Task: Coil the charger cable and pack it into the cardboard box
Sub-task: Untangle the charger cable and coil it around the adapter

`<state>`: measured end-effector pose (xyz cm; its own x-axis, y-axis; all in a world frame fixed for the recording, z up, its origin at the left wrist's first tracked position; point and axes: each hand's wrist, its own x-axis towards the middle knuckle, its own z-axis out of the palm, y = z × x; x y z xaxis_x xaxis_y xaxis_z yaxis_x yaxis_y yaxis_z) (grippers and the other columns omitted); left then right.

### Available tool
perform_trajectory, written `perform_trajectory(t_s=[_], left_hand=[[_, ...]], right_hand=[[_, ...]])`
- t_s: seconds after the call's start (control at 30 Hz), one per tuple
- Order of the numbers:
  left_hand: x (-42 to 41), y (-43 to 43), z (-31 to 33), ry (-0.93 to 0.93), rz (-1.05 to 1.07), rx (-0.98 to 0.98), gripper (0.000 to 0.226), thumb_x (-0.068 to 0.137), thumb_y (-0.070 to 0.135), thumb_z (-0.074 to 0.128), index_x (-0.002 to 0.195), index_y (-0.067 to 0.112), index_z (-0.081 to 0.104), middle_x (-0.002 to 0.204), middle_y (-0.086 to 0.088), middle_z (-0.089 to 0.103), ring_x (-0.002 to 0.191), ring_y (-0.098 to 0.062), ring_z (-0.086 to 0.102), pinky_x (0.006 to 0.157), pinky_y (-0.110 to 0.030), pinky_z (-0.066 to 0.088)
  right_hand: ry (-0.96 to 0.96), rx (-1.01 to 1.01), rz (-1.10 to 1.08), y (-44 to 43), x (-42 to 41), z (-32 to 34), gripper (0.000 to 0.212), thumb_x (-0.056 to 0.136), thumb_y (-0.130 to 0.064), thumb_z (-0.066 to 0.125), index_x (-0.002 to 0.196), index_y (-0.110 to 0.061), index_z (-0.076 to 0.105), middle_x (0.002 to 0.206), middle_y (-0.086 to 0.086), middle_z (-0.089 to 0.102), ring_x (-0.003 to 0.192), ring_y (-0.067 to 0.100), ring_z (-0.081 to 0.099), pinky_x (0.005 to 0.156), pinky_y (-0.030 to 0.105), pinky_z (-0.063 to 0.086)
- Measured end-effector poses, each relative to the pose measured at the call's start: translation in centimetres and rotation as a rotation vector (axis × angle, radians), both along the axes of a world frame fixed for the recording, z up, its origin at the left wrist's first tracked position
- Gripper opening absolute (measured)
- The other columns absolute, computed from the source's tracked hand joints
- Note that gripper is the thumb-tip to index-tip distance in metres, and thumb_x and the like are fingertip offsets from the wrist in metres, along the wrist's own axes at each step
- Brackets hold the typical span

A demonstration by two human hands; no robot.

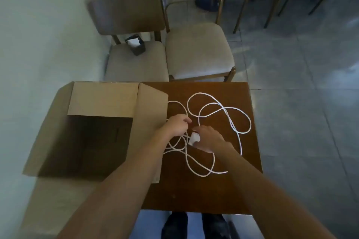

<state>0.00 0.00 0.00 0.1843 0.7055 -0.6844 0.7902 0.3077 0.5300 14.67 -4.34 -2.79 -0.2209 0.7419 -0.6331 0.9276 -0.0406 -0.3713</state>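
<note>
1. My right hand (207,137) is curled around the small white plastic charger block (194,138), fingers wrapped over its top and side, near the middle of the table.
2. My left hand (179,125) is closed in a loose pinch on the thin white round charger cable (219,106) just beside the block; exactly how the fingertips meet is hidden under my knuckles.
3. The rest of the cable sprawls in slack, overlapping loops across the right half of the small dark brown wooden table (194,190), with one free end lying near the front right.
4. I judge the cable light, soft and springy: it should bend easily but want to uncurl, so the coil will need holding until it is in the box. The crossing loops could snag if I pull hard.
5. The best hold seems to be the rigid block as an anchor, feeding cable through the other hand loop by loop.
6. The large open brown cardboard box (101,99) sits at the table's left, flaps spread, its inside dark and apparently empty.
7. Beyond the table stand two wooden chairs with beige cushioned seats (198,52), a pale wall on the left, grey floor tiles (301,83) on the right.
</note>
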Motion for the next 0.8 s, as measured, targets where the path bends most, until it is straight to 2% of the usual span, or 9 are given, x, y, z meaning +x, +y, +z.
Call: perform_trajectory(t_s=[0.1, 0.17, 0.3, 0.4, 0.47, 0.53, 0.63, 0.7, 0.8], left_hand=[[-0.8, 0.1, 0.1, -0.029, 0.081, 0.013, 0.041, 0.104, 0.006, 0.042, 0.137, 0.021, 0.062, 0.141, -0.004, 0.063, 0.126, -0.022, 0.060, 0.093, -0.030, 0.049], [-1.1, 0.3, 0.3, -0.056, 0.130, 0.032, 0.042, 0.103, 0.005, 0.042, 0.135, 0.021, 0.063, 0.138, -0.004, 0.064, 0.127, -0.022, 0.059, 0.103, -0.036, 0.050], [-1.7, 0.6, 1.0, -0.103, 0.107, 0.050, 0.046, 0.100, -0.002, 0.040, 0.133, 0.019, 0.064, 0.134, -0.003, 0.067, 0.127, -0.022, 0.060, 0.106, -0.037, 0.049], [-1.7, 0.7, 1.8, -0.123, -0.049, 0.067, 0.051, 0.099, -0.003, 0.041, 0.137, 0.023, 0.062, 0.138, -0.001, 0.064, 0.127, -0.019, 0.059, 0.103, -0.033, 0.048], [-1.3, 0.9, 2.6, -0.143, -0.146, 0.096, 0.049, 0.100, 0.001, 0.045, 0.138, 0.027, 0.061, 0.137, 0.001, 0.064, 0.122, -0.016, 0.059, 0.100, -0.032, 0.049], [-0.6, 1.3, 3.7, -0.142, -0.201, 0.161, 0.042, 0.099, 0.010, 0.051, 0.136, 0.028, 0.062, 0.130, 0.003, 0.067, 0.115, -0.014, 0.062, 0.098, -0.035, 0.053], [-0.1, 1.8, 5.5, -0.038, -0.308, 0.372, 0.030, 0.097, 0.028, 0.055, 0.123, 0.029, 0.071, 0.112, 0.005, 0.067, 0.097, -0.013, 0.064, 0.091, -0.039, 0.057], [-0.1, 2.2, 6.6, -0.033, -0.316, 0.454, 0.020, 0.096, 0.030, 0.058, 0.111, 0.029, 0.071, 0.106, 0.004, 0.061, 0.089, -0.012, 0.062, 0.086, -0.037, 0.056], [-0.5, 2.7, 8.3, -0.072, -0.262, 0.490, 0.009, 0.093, 0.024, 0.064, 0.096, 0.032, 0.062, 0.102, 0.006, 0.055, 0.091, -0.013, 0.059, 0.078, -0.028, 0.052]], right_hand=[[-0.160, 0.134, 0.132, -0.3, -1.0, -0.3, 0.075, 0.085, -0.050, 0.075, 0.150, -0.029, 0.043, 0.148, 0.003, 0.049, 0.133, 0.030, 0.046, 0.106, 0.046, 0.044], [-0.204, 0.140, 0.194, -0.4, -1.5, -0.5, 0.072, 0.086, -0.051, 0.073, 0.148, -0.031, 0.044, 0.146, 0.005, 0.049, 0.131, 0.031, 0.047, 0.103, 0.044, 0.046], [-0.248, 0.134, 0.218, 0.2, -1.5, 0.5, 0.066, 0.083, -0.056, 0.070, 0.142, -0.036, 0.050, 0.141, 0.010, 0.046, 0.125, 0.033, 0.050, 0.099, 0.043, 0.049], [-0.130, 0.141, 0.110, 0.9, -0.8, 2.4, 0.070, 0.081, -0.046, 0.078, 0.142, -0.030, 0.048, 0.137, 0.009, 0.047, 0.111, 0.029, 0.062, 0.084, 0.035, 0.054], [-0.113, 0.181, 0.076, 1.7, -0.2, 4.1, 0.072, 0.079, -0.042, 0.079, 0.142, -0.027, 0.046, 0.122, 0.004, 0.059, 0.101, 0.027, 0.066, 0.078, 0.035, 0.054], [-0.098, 0.193, 0.031, 2.5, 0.6, 5.6, 0.060, 0.079, -0.039, 0.077, 0.132, -0.026, 0.052, 0.104, -0.001, 0.066, 0.091, 0.024, 0.066, 0.074, 0.035, 0.051], [0.006, 0.162, -0.065, 3.3, 2.1, 7.4, 0.042, 0.081, -0.033, 0.078, 0.120, -0.024, 0.064, 0.101, -0.002, 0.070, 0.096, 0.023, 0.067, 0.080, 0.036, 0.054], [0.055, 0.155, -0.095, 3.6, 3.1, 8.3, 0.036, 0.080, -0.034, 0.081, 0.112, -0.024, 0.068, 0.099, -0.005, 0.071, 0.095, 0.021, 0.067, 0.084, 0.037, 0.055], [0.114, 0.158, -0.216, 3.8, 4.6, 9.5, 0.025, 0.088, -0.046, 0.071, 0.102, -0.026, 0.065, 0.090, -0.006, 0.069, 0.082, 0.014, 0.065, 0.069, 0.030, 0.051]])
